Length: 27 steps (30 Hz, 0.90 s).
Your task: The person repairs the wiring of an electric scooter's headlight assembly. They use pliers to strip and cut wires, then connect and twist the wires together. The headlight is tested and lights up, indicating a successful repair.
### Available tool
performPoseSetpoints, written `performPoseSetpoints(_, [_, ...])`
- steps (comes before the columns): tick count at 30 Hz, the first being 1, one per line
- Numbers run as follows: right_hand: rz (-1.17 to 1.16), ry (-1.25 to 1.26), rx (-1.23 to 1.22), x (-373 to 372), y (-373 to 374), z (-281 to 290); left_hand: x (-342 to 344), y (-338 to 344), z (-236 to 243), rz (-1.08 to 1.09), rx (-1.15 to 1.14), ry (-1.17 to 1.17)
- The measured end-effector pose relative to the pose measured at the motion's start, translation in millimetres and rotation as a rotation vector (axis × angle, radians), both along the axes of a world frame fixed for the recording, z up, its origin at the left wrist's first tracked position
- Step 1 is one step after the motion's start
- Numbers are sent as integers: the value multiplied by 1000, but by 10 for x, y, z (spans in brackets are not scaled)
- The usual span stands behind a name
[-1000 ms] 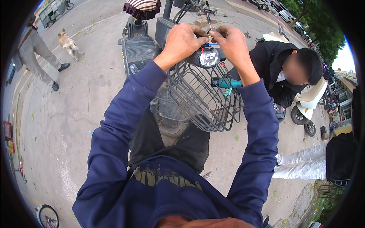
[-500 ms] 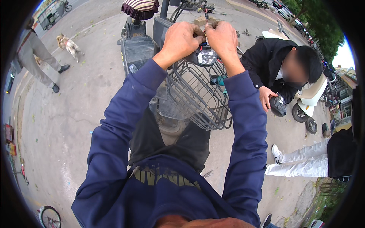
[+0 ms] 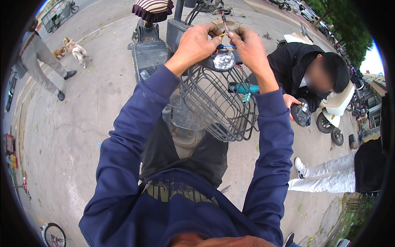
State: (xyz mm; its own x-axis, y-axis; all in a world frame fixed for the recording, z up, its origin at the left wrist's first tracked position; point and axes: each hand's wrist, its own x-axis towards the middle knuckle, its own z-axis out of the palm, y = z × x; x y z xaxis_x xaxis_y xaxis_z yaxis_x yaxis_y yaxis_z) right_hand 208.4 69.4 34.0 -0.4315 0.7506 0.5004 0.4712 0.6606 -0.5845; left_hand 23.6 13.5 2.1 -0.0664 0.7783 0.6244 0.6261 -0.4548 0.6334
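Near the headlight [image 3: 224, 61] — hands [image 3: 198, 43] pinch thin wires [image 3: 222, 35].

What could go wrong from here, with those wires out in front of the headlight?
The thin yellow wire between the left hand and right hand could slip or snap if tugged. The blue wire runs close by, so the two might get mixed up. The turquoise tool, apparently loose at the basket, might shift if bumped.
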Motion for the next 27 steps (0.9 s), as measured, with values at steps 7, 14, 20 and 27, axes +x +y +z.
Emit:
performPoseSetpoints(7, [-34,31,328,-63,-142,-82,18,10,2,-15,50,-3])
performPoseSetpoints(14, [-1,54,493,-49,-74,-208,19,-15,4,9,60,13])
performPoseSetpoints(20, [-17,203,115,16,-75,-104,-9,-81,0,34,25,-16])
performPoseSetpoints(27, [-104,6,-108,-140,158,22,41,-68,8,40,-10,-7])
